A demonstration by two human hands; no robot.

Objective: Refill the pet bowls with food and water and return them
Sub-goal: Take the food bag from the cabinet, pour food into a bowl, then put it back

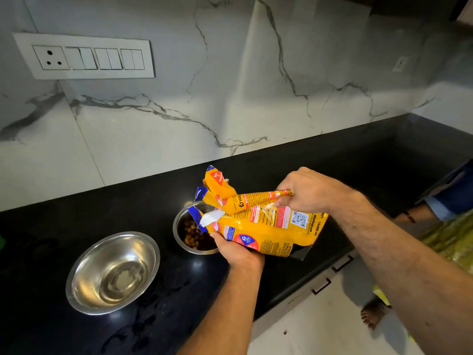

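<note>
Head view looks down on a black counter where the yellow food bag is tipped on its side, its torn mouth over the smaller steel bowl, which holds brown kibble. The left hand grips the bag from beneath; the right hand pinches its upper fold. The larger steel bowl sits just left, seemingly holding clear water.

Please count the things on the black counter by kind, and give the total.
Steel bowls: 2, one with kibble, one without
Yellow food bag: 1, held by left hand and right hand
Total: 3
</note>
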